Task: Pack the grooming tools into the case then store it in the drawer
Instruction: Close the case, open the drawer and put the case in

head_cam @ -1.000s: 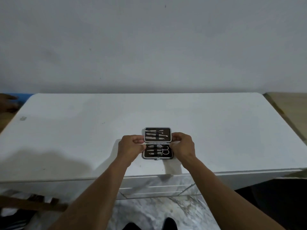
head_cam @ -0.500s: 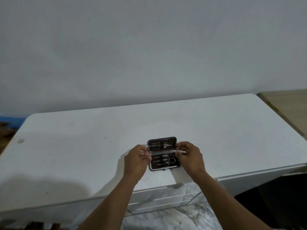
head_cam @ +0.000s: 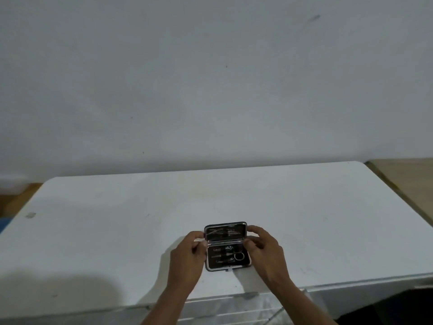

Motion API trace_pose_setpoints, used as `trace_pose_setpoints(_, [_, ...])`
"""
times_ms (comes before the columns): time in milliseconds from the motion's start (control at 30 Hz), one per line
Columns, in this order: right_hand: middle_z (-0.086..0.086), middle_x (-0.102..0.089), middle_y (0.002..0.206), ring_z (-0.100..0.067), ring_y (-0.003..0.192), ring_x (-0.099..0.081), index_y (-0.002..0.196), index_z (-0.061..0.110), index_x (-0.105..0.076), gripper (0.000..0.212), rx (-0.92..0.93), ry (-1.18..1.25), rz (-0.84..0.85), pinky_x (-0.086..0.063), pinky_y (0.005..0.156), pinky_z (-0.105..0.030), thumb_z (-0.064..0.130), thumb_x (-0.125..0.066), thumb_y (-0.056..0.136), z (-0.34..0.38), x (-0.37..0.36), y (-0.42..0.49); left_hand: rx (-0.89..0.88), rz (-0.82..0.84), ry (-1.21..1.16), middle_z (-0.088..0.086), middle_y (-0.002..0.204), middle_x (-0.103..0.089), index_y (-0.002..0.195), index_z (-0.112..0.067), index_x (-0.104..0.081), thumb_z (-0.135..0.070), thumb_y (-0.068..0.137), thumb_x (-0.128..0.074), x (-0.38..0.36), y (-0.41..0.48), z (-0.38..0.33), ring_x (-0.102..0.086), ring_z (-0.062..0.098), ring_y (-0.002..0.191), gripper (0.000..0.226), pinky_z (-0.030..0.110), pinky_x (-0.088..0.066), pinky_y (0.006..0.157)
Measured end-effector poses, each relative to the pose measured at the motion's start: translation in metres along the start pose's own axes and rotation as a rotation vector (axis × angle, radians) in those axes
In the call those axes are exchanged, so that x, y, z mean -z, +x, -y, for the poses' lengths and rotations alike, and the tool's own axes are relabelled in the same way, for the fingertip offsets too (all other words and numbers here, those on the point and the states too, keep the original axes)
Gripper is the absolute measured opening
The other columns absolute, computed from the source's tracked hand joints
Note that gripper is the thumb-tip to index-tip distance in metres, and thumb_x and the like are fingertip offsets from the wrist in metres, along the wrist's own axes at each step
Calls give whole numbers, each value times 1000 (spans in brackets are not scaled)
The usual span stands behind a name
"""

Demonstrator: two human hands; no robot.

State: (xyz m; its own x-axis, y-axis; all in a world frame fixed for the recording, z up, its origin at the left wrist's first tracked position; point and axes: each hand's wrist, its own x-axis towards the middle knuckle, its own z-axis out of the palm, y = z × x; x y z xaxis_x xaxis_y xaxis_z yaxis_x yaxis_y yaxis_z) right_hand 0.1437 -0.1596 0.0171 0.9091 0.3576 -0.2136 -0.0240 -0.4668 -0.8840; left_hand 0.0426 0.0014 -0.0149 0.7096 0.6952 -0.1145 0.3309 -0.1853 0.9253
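Note:
A small dark grooming case (head_cam: 228,261) lies open near the front edge of the white tabletop (head_cam: 117,226). Its lid (head_cam: 225,232) stands partly raised and holds several metal tools. More tools, small scissors among them, sit in the lower half. My left hand (head_cam: 187,256) pinches the lid's left edge. My right hand (head_cam: 263,248) holds the lid's right edge with thumb and fingers.
A plain grey wall (head_cam: 210,78) rises behind the tabletop. Drawer fronts (head_cam: 234,308) show below the front edge. A wooden surface (head_cam: 407,179) adjoins at the right, and wooden floor (head_cam: 16,198) shows at the left.
The lid has tipped up from lying flat toward the lower half, both hands on its side edges. My head has tilted up, so the table sits lower in view.

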Motion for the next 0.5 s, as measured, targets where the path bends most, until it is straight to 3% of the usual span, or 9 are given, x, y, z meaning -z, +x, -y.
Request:
trace_pose_setpoints(167, [21,-71,93,13,84,-61,110,32,-70,26,68,-56,9,-39,67,3,22,-55,91,2,7,-14,99,69,-89,-1,83,-73,80,-27,-72,-33,83,-60,8,-7,4,-69,27,93,13,51,-54,91])
trace_pose_setpoints(267, [9,-72,111,1,94,-61,118,23,-68,28,81,-88,44,-37,74,2,27,-55,93,2,10,-21,154,138,-130,0,99,-76,82,-35,-76,-55,76,-62,14,-11,5,-69,19,101,25,45,-50,99])
trace_pose_setpoints(333, [2,-69,119,-6,102,-61,122,18,-65,34,82,-117,53,-40,84,-8,33,-57,93,1,10,-25,101,182,-49,3,109,-74,90,-33,-77,-63,82,-62,18,-15,4,-67,15,103,35,39,-48,101])
trace_pose_setpoints(400, [-1,-67,124,-11,112,-61,126,17,-63,38,100,-176,52,-38,91,-14,35,-58,92,0,10,-27,30,190,76,-3,122,-68,113,-25,-74,-49,90,-61,20,-20,-1,-62,10,115,35,24,-45,101])
trace_pose_setpoints(500, [-2,-69,121,-12,109,-64,124,17,-63,38,126,-228,54,-40,92,-13,28,-65,88,-4,11,-30,-59,160,180,-3,126,-65,124,-17,-66,-30,92,-65,19,-24,-6,-55,5,117,35,1,-34,91])
